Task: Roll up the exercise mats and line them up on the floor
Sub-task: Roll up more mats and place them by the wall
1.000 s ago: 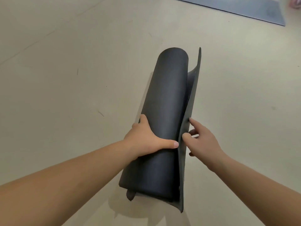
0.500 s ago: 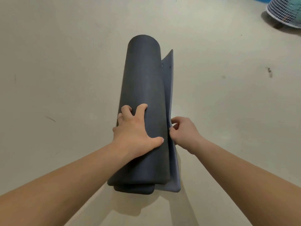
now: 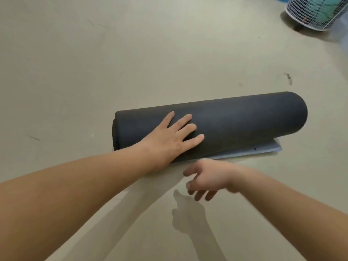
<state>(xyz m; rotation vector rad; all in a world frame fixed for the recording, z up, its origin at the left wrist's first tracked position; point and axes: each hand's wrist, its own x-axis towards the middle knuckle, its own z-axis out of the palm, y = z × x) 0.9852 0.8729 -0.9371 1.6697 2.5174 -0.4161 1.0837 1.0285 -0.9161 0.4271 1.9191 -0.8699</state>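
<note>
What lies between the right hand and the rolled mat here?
Only a narrow stretch of bare floor, as the head view shows. The right hand hangs open just short of the rolled mat; the left hand rests on it.

Brightness: an even, fairly bright, soft light is seen over the pale beige floor (image 3: 94,63).
Shadows: soft-edged shadows of both forearms and of the bare right hand (image 3: 206,180) are cast on the floor below them, toward the lower edge; the light is thus placed above and ahead.
Glare: a faint sheen is shown along the top of the dark grey rolled foam mat (image 3: 235,119).
Blur: the right hand is smeared by motion; the white wire-mesh basket (image 3: 316,14) is softened.
Distortion: the forearms are stretched wide at the lower corners.
</note>
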